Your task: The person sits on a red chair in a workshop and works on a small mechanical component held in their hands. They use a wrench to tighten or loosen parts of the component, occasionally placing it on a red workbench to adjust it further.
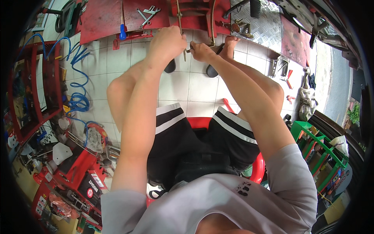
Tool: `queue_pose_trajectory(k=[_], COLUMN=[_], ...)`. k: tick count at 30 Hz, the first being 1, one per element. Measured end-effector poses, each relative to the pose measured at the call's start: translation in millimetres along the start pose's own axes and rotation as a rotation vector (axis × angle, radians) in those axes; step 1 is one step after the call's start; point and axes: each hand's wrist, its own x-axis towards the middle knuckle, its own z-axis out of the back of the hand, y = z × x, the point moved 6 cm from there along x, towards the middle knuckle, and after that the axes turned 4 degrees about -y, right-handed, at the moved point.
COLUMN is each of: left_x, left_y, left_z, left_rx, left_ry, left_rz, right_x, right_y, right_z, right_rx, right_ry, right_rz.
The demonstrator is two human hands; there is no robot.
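The left hand (168,43) is clamped on a thin metal rod (179,16); the right hand (201,52) curls just beside, its grip unclear. Wrenches (148,19) lie on the red tabletop (103,19).

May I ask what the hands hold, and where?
The left hand grips a metal rod toward its nearer end; what the right hand holds is unclear.

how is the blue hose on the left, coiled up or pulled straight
Coiled, though unevenly: the blue hose bunches into close loops beside the red rack, with looser curls above.
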Motion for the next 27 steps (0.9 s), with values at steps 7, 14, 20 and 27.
queue_pose_trajectory(k=[7,14,20,27], left_x=[-1,-4,4,-1], left_y=[-13,-39,-43,-48], left_z=[-3,-1,-20,6], left_rx=[-0.024,-0.206,-0.394,-0.29], left_ry=[0.008,-0.029,-0.063,-0.155], left_rz=[-0.054,-0.136,-0.256,-0.26], right_x=[9,-44,-67,-26], right_y=[-3,-9,32,-45], right_z=[46,121,132,104], right_rx=[-0.1,1.203,1.569,1.764], right_ry=[0.026,0.244,0.213,0.166], right_rz=[0.142,-0.27,-0.409,-0.333])
